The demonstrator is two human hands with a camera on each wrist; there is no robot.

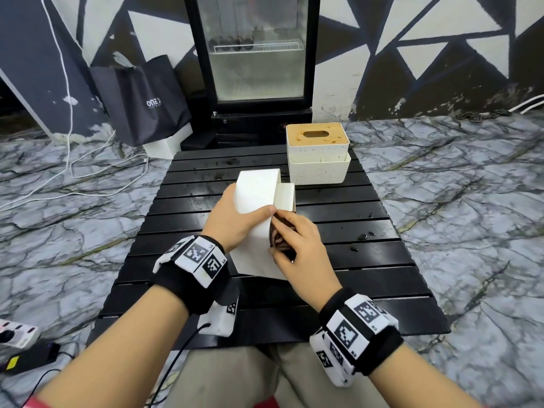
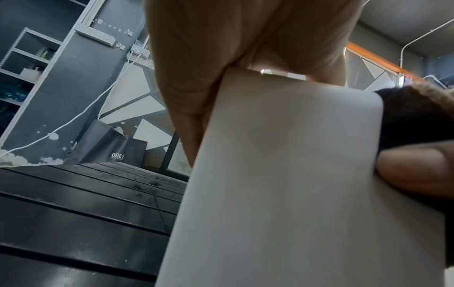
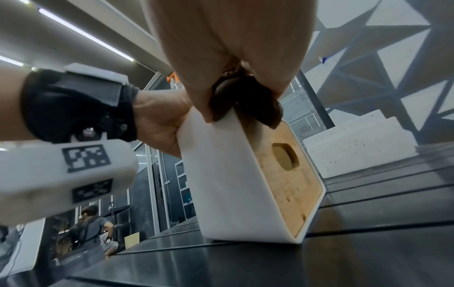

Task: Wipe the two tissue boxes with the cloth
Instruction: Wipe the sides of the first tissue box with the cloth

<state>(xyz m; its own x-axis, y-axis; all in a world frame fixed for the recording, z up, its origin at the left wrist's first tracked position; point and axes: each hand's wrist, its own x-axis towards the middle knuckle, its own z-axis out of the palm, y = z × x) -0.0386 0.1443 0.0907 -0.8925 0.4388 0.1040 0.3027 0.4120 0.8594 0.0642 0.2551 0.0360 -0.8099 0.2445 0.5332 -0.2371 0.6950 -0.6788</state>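
A white tissue box (image 1: pixel 256 195) stands tipped on its side on the black slatted table (image 1: pixel 206 295), its wooden lid (image 3: pixel 290 174) with the oval slot facing right. My left hand (image 1: pixel 232 219) grips this box from the left, thumb (image 2: pixel 417 170) over its near top edge. My right hand (image 1: pixel 290 231) holds a bunched brown cloth (image 1: pixel 279 241) and presses it against the upper edge of the lid side. The cloth (image 3: pixel 245 101) hangs over the lid's top corner. The second tissue box (image 1: pixel 318 154), speckled white with a stained wooden lid, stands upright at the table's back right.
Dark droplets (image 1: pixel 363 235) lie on the slats to the right. A glass-door fridge (image 1: pixel 256 54) stands behind the table, with a black bag (image 1: pixel 144 98) and white cables (image 1: pixel 88 178) to the left. A power strip (image 1: pixel 17 334) lies on the floor near left.
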